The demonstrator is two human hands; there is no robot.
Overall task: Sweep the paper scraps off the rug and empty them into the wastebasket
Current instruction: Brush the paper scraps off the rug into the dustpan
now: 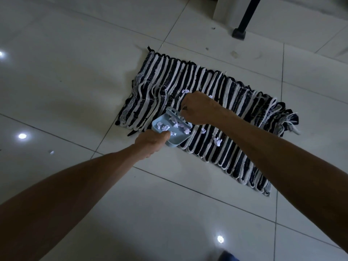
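Observation:
A dark blue and white striped rug [235, 117] lies on the tiled floor. My left hand [150, 142] grips the handle of a light blue dustpan [178, 139] resting at the rug's near left edge. Several crumpled white paper scraps [176, 125] sit inside the pan. My right hand [197, 108] is closed on a small light blue brush [172, 111] held at the pan's far rim. Loose scraps remain on the rug: one [218, 141] just right of the pan, another [185, 91] beyond my right hand. The wastebasket is out of view.
A black furniture leg [244, 19] with a rubber foot stands on the floor beyond the rug, beside a white panel [224, 10]. A small scrap [51, 152] lies on the tiles at left. Something blue [228, 257] shows at the bottom edge.

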